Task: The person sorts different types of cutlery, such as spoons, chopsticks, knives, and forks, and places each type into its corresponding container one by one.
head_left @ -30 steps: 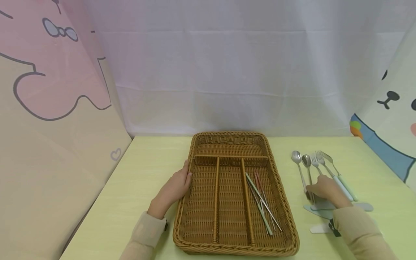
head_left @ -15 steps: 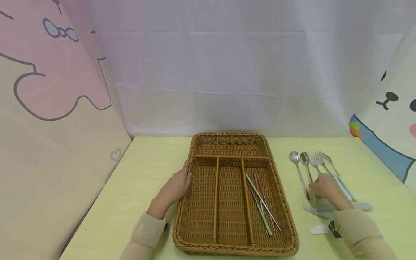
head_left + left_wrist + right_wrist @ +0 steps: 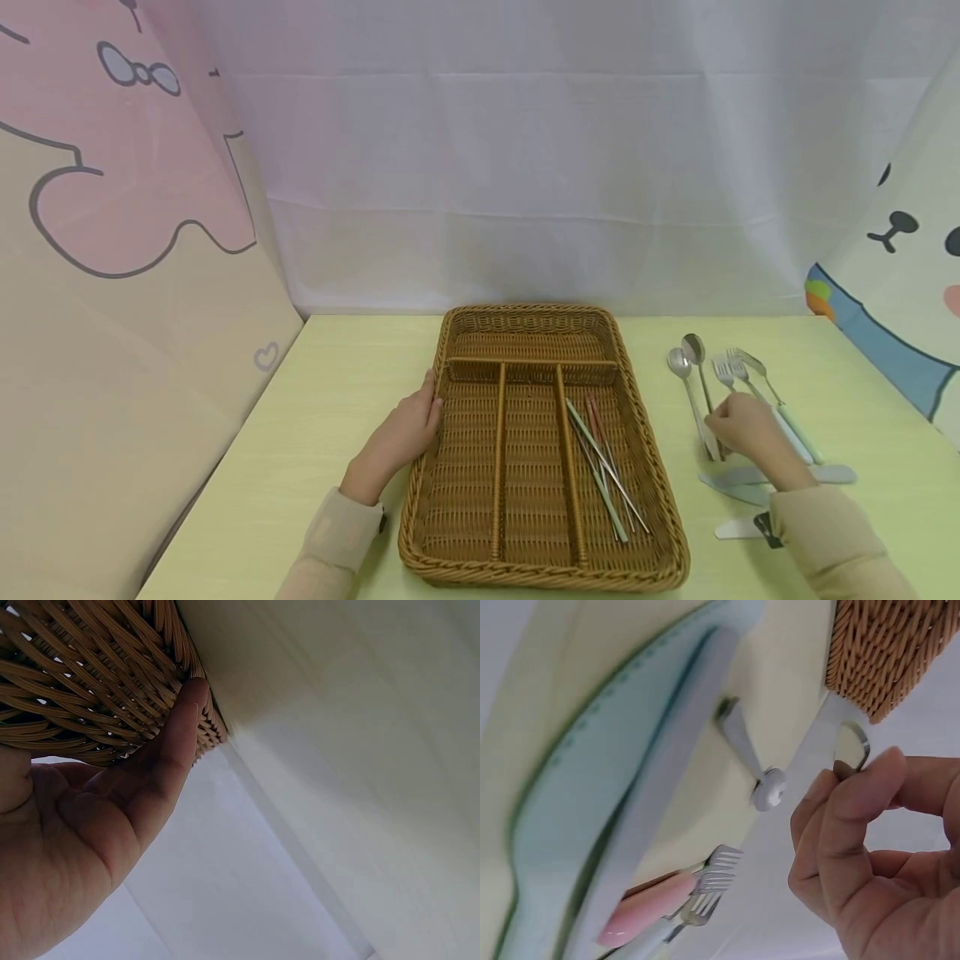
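In the head view my left hand [image 3: 405, 425] rests against the left side of a brown wicker cutlery basket [image 3: 498, 467]. The left wrist view shows its straight fingers [image 3: 176, 746] along the outer wall. To the right of the basket, my right hand [image 3: 746, 427] pinches a metal spoon [image 3: 693, 348] between thumb and fingertips, its bowl pointing away. The right wrist view shows that grip, with part of the spoon [image 3: 855, 746] above the fingers. A second spoon [image 3: 679, 362] lies on the table just left of the held one.
Several forks [image 3: 752, 363] lie beyond and right of my right hand. Table knives [image 3: 832, 474] lie beneath the right wrist. Red and green chopsticks [image 3: 600, 467] lie in the basket's right compartment. A white cloth [image 3: 525, 167] hangs behind the table [image 3: 352, 358].
My right hand has taken up the second spoon, whose bowl has moved away and slightly left, past the other spoon. My left hand and the basket have stayed put.
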Available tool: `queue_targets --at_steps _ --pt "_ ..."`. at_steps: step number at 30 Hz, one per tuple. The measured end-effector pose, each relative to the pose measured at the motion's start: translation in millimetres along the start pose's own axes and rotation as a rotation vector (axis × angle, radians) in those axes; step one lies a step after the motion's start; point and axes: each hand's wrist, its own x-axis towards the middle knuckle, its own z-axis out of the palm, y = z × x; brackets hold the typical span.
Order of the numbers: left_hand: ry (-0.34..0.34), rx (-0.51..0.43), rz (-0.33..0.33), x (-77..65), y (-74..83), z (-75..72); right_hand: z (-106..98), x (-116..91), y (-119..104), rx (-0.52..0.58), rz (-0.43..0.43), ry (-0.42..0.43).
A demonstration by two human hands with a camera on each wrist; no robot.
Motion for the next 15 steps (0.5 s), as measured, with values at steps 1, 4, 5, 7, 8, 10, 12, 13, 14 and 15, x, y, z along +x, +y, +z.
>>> queue_targets --at_steps 1,4,5,7,8,10,12,13,14,15 --pt "-0.002 0.0 -0.002 0.1 0.1 0.1 0 -1 -3 -0.003 -0.004 0.002" --pt "-0.007 0.004 0.0 0.1 0.2 0.0 -1 -3 -12 -0.01 -0.018 0.015" --pt "-0.007 0.006 0.002 0.1 0.3 -0.1 -1 -4 -15 -0.01 -0.025 0.023" --pt "-0.004 0.009 0.005 0.0 0.0 0.0 -1 -6 -21 0.001 -0.043 0.033" --pt "-0.007 0.01 0.005 -0.3 0.0 -0.2 -1 -7 -24 0.009 -0.047 0.038" --pt "-0.003 0.01 0.005 -0.2 -0.4 0.2 -2 -10 -30 0.029 -0.065 0.048" --pt "-0.007 0.009 0.0 -0.3 -0.6 0.4 -2 -12 -37 0.046 -0.085 0.063" --pt "-0.011 0.008 -0.001 -0.3 -0.7 0.6 -2 -13 -41 0.046 -0.093 0.073" --pt "-0.009 0.007 -0.001 -0.2 -0.8 0.6 -2 -15 -44 0.046 -0.099 0.078" --pt "-0.006 0.007 -0.001 0.0 -1.0 0.9 -2 -16 -48 0.04 -0.106 0.083"
